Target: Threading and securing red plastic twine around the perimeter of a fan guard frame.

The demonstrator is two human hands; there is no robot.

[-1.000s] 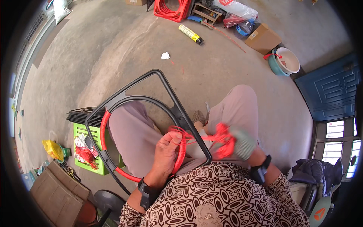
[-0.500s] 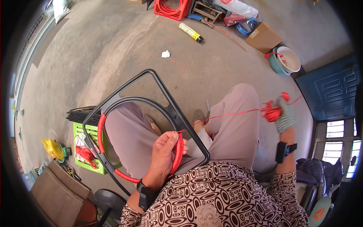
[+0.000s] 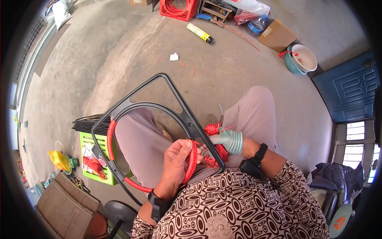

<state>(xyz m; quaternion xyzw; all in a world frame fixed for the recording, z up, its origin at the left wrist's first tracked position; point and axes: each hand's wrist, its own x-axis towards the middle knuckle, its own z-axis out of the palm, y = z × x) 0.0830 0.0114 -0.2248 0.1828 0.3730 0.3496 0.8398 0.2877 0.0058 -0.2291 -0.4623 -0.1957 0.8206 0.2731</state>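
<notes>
A black plastic frame point(image 3: 177, 95) with a round ring inside rests tilted over my lap. Red cord wrapping point(image 3: 191, 166) covers several stretches of the ring. My bare left hand point(image 3: 173, 162) pinches the ring where the wrapped stretch on its right side ends, thumb on top. In a pale green striped glove, my right hand point(image 3: 230, 142) is closed around a tangled bundle of red cord point(image 3: 212, 128), close beside the frame's right bar. Its fingertips are partly hidden behind that bar. Red strands hang below the glove.
To my left stands a green plastic crate point(image 3: 97, 178) holding red cord, with stacked black frames point(image 3: 85, 124) behind it. Ahead on the floor lie a yellow spray can point(image 3: 200, 33) and a red crate point(image 3: 179, 14). Basins point(image 3: 295, 65) and a cardboard box point(image 3: 277, 35) stand far right.
My right hand has come in from the far right to the frame, carrying the bundle of red cord; the stretched strand is now slack. My left hand keeps its pinch on the ring.
</notes>
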